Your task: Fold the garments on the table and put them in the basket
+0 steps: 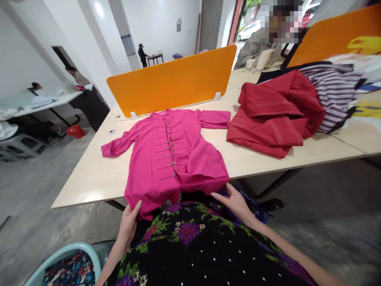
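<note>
A pink shirt lies spread flat on the pale table, front side up, with a row of small buttons down its middle. Its collar points toward the far side, just in front of an orange divider standing along the far edge of the table. One sleeve stretches out to the left, the other is folded across to the right. The hem hangs over the near edge of the table.

The person's left hand is at the hem's left corner, thumb up against the cloth and fingers tucked under it, so it seems to pinch the fabric, though the grip itself is hidden. The right hand is at the hem's right corner, fingers stretched out and apart, fingertips touching the lower edge of the shirt without closing on it. Both forearms reach out over a black flowered dress at the near side.

To the right of the shirt, well apart from it, a red garment sits in a loose heap on the table, with a striped cloth lying against its far right side. Near left, low down, is the rim of a pale blue basket with patterned fabric inside. Another person sits at the far right behind the tables.
</note>
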A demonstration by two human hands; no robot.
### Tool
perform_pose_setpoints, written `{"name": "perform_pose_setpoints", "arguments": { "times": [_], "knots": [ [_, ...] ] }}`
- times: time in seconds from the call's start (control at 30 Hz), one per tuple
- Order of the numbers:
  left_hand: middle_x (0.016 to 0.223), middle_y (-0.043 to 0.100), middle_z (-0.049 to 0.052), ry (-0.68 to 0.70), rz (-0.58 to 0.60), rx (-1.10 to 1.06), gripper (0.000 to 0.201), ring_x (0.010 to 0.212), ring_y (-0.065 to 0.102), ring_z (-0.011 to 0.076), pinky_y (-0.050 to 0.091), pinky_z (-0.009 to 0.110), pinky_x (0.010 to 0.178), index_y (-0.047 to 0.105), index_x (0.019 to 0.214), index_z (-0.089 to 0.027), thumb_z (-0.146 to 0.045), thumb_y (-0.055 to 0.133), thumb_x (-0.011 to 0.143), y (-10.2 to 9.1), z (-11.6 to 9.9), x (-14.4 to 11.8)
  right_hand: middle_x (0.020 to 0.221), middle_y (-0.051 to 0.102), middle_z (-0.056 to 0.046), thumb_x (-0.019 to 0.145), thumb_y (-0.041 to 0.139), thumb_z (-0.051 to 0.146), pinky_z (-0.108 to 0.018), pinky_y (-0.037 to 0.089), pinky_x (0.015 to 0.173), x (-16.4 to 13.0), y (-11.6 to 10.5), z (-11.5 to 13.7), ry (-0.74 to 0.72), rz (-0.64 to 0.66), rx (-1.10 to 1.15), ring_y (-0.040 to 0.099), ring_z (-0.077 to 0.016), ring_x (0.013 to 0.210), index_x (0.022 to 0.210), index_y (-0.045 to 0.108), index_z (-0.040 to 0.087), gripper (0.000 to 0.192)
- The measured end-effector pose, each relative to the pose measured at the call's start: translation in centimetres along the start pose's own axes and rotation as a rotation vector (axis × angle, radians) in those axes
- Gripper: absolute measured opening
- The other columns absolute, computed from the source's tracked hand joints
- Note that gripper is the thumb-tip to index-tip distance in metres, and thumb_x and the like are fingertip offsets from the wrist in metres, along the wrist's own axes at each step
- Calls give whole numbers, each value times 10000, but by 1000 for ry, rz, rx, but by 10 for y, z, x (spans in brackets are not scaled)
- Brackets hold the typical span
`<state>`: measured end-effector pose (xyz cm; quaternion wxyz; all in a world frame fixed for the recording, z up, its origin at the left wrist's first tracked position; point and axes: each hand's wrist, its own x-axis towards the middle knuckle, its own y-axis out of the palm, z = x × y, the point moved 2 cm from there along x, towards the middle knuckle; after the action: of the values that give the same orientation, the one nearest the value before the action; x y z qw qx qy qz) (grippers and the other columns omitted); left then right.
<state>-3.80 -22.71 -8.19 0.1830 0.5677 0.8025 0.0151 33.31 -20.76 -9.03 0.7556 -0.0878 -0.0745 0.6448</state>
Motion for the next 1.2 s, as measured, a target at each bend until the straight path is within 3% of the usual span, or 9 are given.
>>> {"name": "perform_pose_setpoints", "arguments": {
  "times": [0.1,0.2,0.37,0.53,0.73,0.9,1.03,1.13,1.2],
  "knots": [
    [951,730,80,-64,21,38,555,877,690,233,547,343,838,635,1043,-121,-375,831,589,-4,-5,-2,999,681,-104,761,601,525,-316,497,680,2,20,0,152,26,290,636,-215,823,1068,583,154,482],
    [894,737,85,-102,-35,112,565,817,699,235,566,323,773,651,996,-107,-374,856,542,-13,-7,-3,765,665,-67,763,548,516,-331,470,609,6,20,-3,167,-44,163,595,-206,654,870,609,149,387],
    [918,739,65,-118,-80,102,546,855,698,223,560,305,792,652,1013,-138,-353,856,555,-25,3,-4,753,635,-65,860,482,372,-327,441,680,-4,-4,6,-353,-212,-474,582,-203,691,861,646,172,259],
    [929,739,66,-114,-60,80,529,872,698,231,559,321,807,652,1015,-146,-335,854,564,-24,4,-4,727,636,-56,941,395,297,-269,428,637,-6,11,27,-704,18,-785,582,-162,630,1168,639,197,348],
    [918,740,65,-128,-82,79,499,846,706,232,570,328,786,653,997,-144,-286,851,561,-20,-1,-7,866,678,-87,935,421,408,-279,447,660,4,25,36,-524,-52,-676,625,-193,727,1060,627,186,328],
    [898,743,61,-119,-58,53,536,817,710,233,575,316,763,649,1007,-142,-302,859,541,-20,-4,-11,686,581,-2,873,463,326,-259,427,618,-5,-7,41,-404,-210,-378,541,-151,617,779,537,224,157],
    [940,739,71,-128,-53,31,559,860,704,238,564,331,812,652,1014,-138,-309,869,528,-21,-3,-11,571,480,33,768,493,281,-260,360,529,-8,-57,24,-200,-410,-582,464,-143,519,701,469,241,81],
    [934,739,76,-154,-60,29,529,886,698,243,551,356,853,659,990,-139,-308,868,534,-22,2,-9,555,503,16,713,521,256,-270,248,444,-5,-83,9,-19,-283,-867,407,-136,437,608,454,236,126],
    [908,740,74,-160,-58,33,540,853,703,246,558,369,837,656,982,-137,-318,874,522,-23,4,-8,624,559,-18,760,510,291,-281,254,447,-4,-85,13,-81,-275,-935,440,-146,458,597,479,231,177]
  ]
}}
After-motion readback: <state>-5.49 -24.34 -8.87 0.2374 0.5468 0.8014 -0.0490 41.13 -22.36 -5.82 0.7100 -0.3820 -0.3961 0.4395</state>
